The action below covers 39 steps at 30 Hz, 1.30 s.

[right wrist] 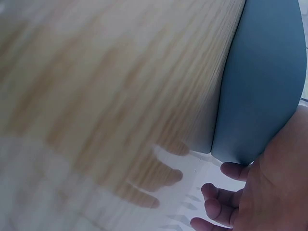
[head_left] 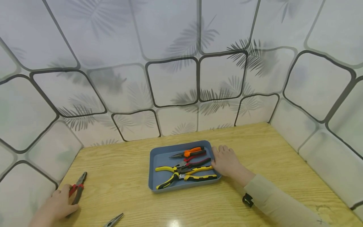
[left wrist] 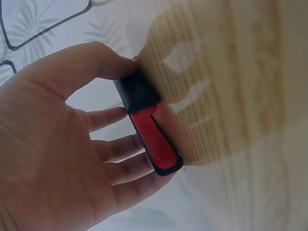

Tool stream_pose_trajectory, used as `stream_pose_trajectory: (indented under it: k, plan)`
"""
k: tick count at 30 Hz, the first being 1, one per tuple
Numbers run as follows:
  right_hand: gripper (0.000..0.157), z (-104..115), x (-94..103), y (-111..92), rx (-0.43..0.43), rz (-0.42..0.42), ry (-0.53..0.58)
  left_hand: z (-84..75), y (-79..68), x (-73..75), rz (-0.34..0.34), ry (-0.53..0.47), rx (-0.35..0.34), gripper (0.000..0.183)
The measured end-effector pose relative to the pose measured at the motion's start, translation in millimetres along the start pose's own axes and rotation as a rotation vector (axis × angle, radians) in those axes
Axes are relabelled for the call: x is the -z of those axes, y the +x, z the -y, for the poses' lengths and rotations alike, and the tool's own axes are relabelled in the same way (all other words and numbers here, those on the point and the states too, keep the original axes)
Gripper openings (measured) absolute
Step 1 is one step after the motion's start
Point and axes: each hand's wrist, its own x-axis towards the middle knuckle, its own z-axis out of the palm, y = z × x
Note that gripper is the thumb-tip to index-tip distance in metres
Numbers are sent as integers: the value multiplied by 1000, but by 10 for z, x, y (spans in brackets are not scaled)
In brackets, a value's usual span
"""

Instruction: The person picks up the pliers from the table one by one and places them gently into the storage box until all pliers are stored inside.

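Note:
On the left of the table, my left hand (head_left: pixel 58 203) grips a pair of red and dark-handled pliers (head_left: pixel 78 188), its nose pointing away from me. The left wrist view shows the thumb on one side of the red and black handles (left wrist: pixel 153 137) and the fingers on the other. My right hand (head_left: pixel 227 160) rests against the right side of a blue tray (head_left: pixel 151 176), fingers relaxed along its outer wall (right wrist: pixel 260 82). Inside the tray lie orange-handled long-nose pliers (head_left: pixel 188 153), red-handled pliers (head_left: pixel 195 162) and yellow-and-black pliers (head_left: pixel 170 181), some overlapping.
The metal nose of another pair of pliers (head_left: pixel 114 219) shows at the bottom edge of the head view, its handles out of frame. A patterned wall covering (head_left: pixel 175 83) encloses the wooden table (head_left: pixel 122 176) at the back and both sides.

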Motion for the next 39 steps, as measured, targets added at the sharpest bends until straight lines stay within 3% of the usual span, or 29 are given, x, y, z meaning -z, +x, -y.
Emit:
stream_pose_trajectory:
  k: [5, 13, 24, 28, 35, 39]
  plan:
    - [54, 7, 3, -2, -3, -3, -3, -22, -15, 9, -2, -4, 6, 91]
    - [52, 16, 9, 3, -9, -3, 2, -58, -44, 25, -15, -42, 30, 59]
    - [55, 23, 12, 3, -12, 18, 9, -50, -27, 28, 19, -9, 29, 78]
    - [55, 16, -7, 1, -11, 21, 14, -59, -17, 35, 33, -25, 37, 71]
    - [55, 1, -33, 5, -9, 14, -2, -65, -6, 55, -54, -18, -10, 51]
    - [55, 1, -32, 5, -7, 12, -5, -70, -2, 82, -82, 3, 1, 46]
